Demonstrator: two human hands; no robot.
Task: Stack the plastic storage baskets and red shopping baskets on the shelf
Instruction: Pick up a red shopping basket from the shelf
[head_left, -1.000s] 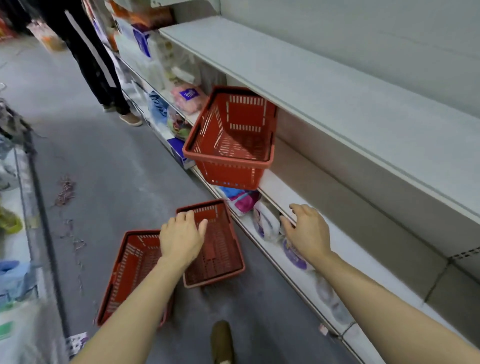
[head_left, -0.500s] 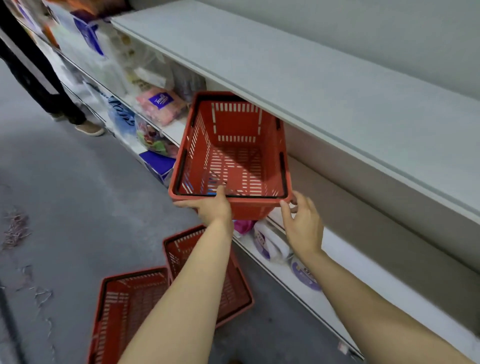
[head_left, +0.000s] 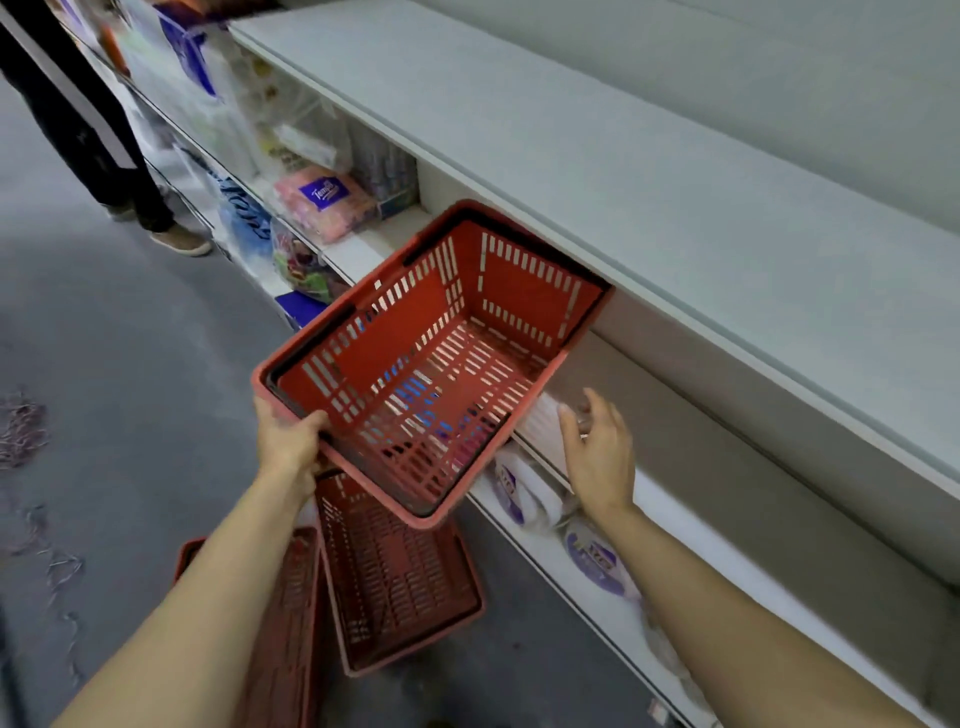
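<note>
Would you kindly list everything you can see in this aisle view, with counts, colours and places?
Held basket: one, red, tilted, far end under the upper shelf.
Floor baskets: two, red, on the grey floor below the held one.
Shelves: several tiers, pale grey, along the right.
Tissue pack: one, pink with purple label, on a shelf further along.
Wrapped rolls: a few, white with purple print, lower shelf.
Bystander's legs: dark trousers, top left.
Left hand: grips the held basket's near corner.
Right hand: open, beside the basket, not touching.
</note>
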